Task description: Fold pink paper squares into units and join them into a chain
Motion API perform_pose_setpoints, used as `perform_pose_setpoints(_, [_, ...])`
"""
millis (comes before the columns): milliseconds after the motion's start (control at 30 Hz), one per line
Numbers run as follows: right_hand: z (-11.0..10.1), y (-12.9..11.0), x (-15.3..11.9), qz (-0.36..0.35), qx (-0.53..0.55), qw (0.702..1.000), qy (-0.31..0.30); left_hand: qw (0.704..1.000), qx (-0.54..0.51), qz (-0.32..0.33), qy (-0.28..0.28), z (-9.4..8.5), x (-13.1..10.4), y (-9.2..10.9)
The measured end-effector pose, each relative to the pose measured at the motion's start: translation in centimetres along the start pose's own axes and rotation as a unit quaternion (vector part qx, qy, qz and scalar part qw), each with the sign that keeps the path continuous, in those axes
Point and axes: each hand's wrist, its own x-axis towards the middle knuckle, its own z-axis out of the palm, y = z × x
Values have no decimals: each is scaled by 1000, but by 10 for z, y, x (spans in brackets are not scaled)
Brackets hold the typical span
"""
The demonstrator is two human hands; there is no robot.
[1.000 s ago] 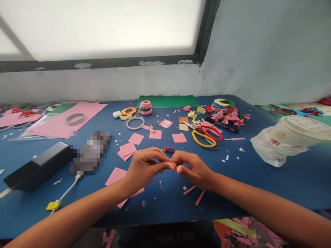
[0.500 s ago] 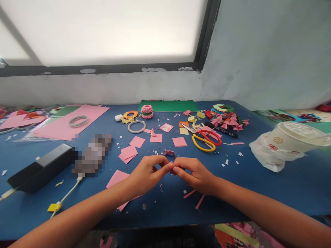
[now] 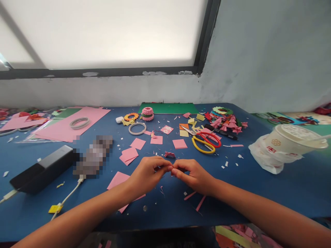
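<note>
Over the middle of the blue table, my left hand (image 3: 150, 174) and my right hand (image 3: 195, 175) meet with thumbs and forefingers pinched together. Between the fingertips is a small piece of pink paper, now almost wholly hidden by them. Just beyond the fingers lies a small folded pink paper piece (image 3: 169, 155). Pink paper squares (image 3: 180, 144) are scattered around, with a small stack (image 3: 128, 155) left of centre and more pink sheets (image 3: 118, 179) partly under my left forearm. Scissors (image 3: 204, 143) with yellow and red handles rest farther right, blades open.
A tape roll (image 3: 137, 128) and a pink-green paper ring stack (image 3: 147, 114) stand farther back. On the right are a black marker (image 3: 221, 132), folded paper pieces (image 3: 230, 124) and a white lidded tub (image 3: 287, 144) in a bag. A black box-shaped device (image 3: 42, 168) lies left.
The fingertips have closed over the pink paper, which showed a little more before. Both hands stay nearly in place; the whole view has shifted slightly.
</note>
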Motion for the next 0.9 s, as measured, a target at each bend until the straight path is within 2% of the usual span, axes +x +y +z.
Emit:
perform_pose_setpoints(133, [-3,0,0,-16,12,1000,-13,998,-47,-45,-2,-2,0,1])
perform_pose_setpoints(300, [-6,3,-1,-65,34,997,-20,980,-148,-122,-53,-5,3,6])
perform_pose_setpoints(467, [-2,7,1,-46,28,998,15,972,-155,-156,-85,-5,6,4])
perform_pose_setpoints(567, [-2,9,2,-30,13,998,50,981,-105,-150,-69,-4,6,0])
perform_pose_setpoints(700, [-5,5,1,-32,23,998,56,991,-64,-111,-32,-1,5,-2])
perform_pose_setpoints(900, [-6,-8,0,27,47,993,108,976,-178,-124,-20,5,2,4])
